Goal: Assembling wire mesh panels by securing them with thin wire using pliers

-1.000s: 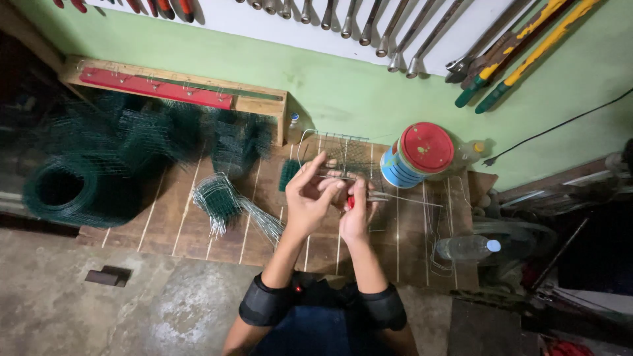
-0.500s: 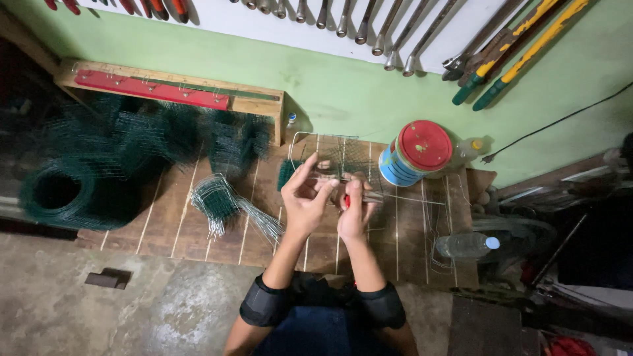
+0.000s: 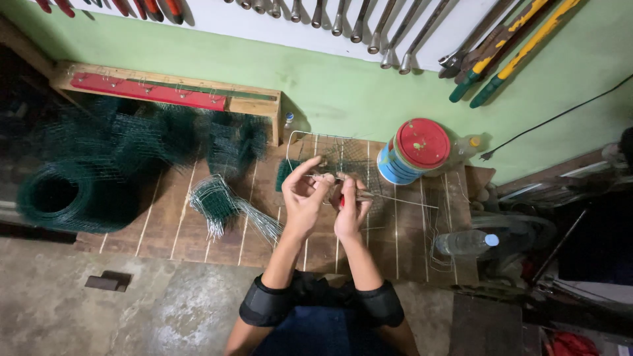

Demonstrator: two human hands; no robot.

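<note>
Head view looks straight down on a person's two bare forearms, each with a black band at the elbow, reaching forward over a wooden plank worktop. Left hand has thumb and forefinger pinched on a thin wire with the other fingers curled loosely; right hand is closed around small red-handled pliers, whose nose meets the same wire just beside the left fingertips. This wire runs out to the right, low over a pale wire-mesh panel lying flat on the planks under the hands. Left of the hands lies a bundle of cut mesh strips; right of them, a clear plastic bottle rests on its side. Farther off, a dark green roll of mesh sits at the left, and a blue tin with a red lid stands by the green wall, where spanners hang in a row.
</note>
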